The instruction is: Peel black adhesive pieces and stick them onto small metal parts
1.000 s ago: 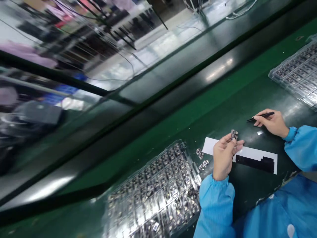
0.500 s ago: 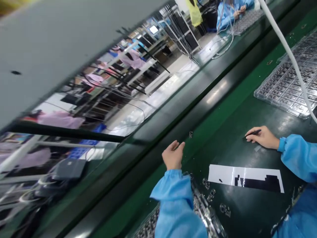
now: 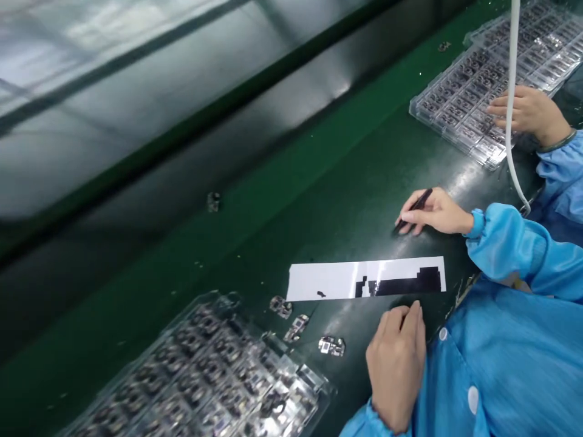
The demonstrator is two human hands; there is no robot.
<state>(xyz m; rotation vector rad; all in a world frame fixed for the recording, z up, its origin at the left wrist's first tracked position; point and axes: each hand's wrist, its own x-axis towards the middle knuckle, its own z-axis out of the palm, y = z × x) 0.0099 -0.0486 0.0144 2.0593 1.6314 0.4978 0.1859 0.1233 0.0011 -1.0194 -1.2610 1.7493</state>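
My right hand (image 3: 439, 212) is closed around slim black tweezers (image 3: 416, 207), held like a pen with the tip pointing down toward the green mat. Below it lies a white backing strip (image 3: 319, 273) carrying black sticker pieces (image 3: 401, 285). My left hand (image 3: 395, 364) is near the strip's lower right edge, its fingers curled and pressed together; whether anything sits in them is hidden. Left of that hand are small circuit boards: one (image 3: 331, 346) is nearest, a second (image 3: 297, 328) and a third (image 3: 280, 307) lie by the strip's left end.
A clear plastic tray (image 3: 214, 364) filled with small boards stands at lower left. More filled trays (image 3: 473, 91) lie at upper right, where a co-worker's hand (image 3: 531, 115) reaches over them. A white cable (image 3: 512, 79) hangs there. A single board (image 3: 213, 201) lies near the metal ledge.
The view has swung down and to the right. My left hand has come back from beyond the strip to its near side. My right hand keeps the tweezers. A co-worker's hand has appeared over the far trays.
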